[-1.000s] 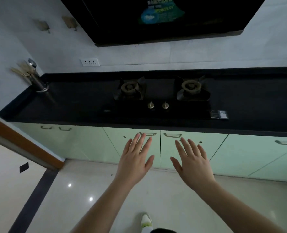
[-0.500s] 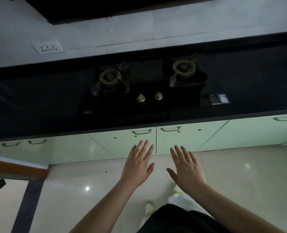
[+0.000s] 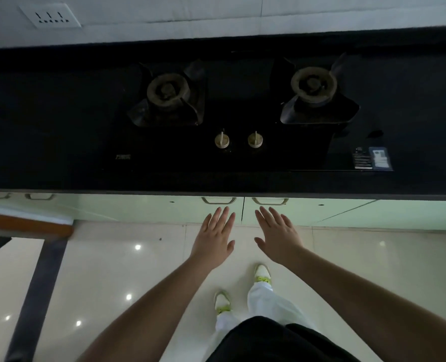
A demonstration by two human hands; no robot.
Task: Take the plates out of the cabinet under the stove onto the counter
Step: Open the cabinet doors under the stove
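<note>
A black two-burner gas stove (image 3: 237, 113) is set into the black counter (image 3: 47, 126). Below it are two pale green cabinet doors, both closed: the left door (image 3: 180, 207) with its handle (image 3: 218, 200) and the right door (image 3: 308, 209) with its handle (image 3: 269, 201). My left hand (image 3: 214, 237) hovers flat, fingers spread, just under the left handle without touching it. My right hand (image 3: 278, 235) is held the same way below the right handle. Both hands hold nothing. No plates are visible.
More green cabinet doors run along left (image 3: 39, 196) and right. A white wall socket (image 3: 50, 15) sits above the counter. A label (image 3: 372, 158) lies at the stove's right front corner. My feet (image 3: 262, 274) stand on glossy cream floor tiles; a wooden door frame (image 3: 26, 227) is at left.
The view has come closer to the stove and tilted down. Both open hands have moved forward to just below the two cabinet handles.
</note>
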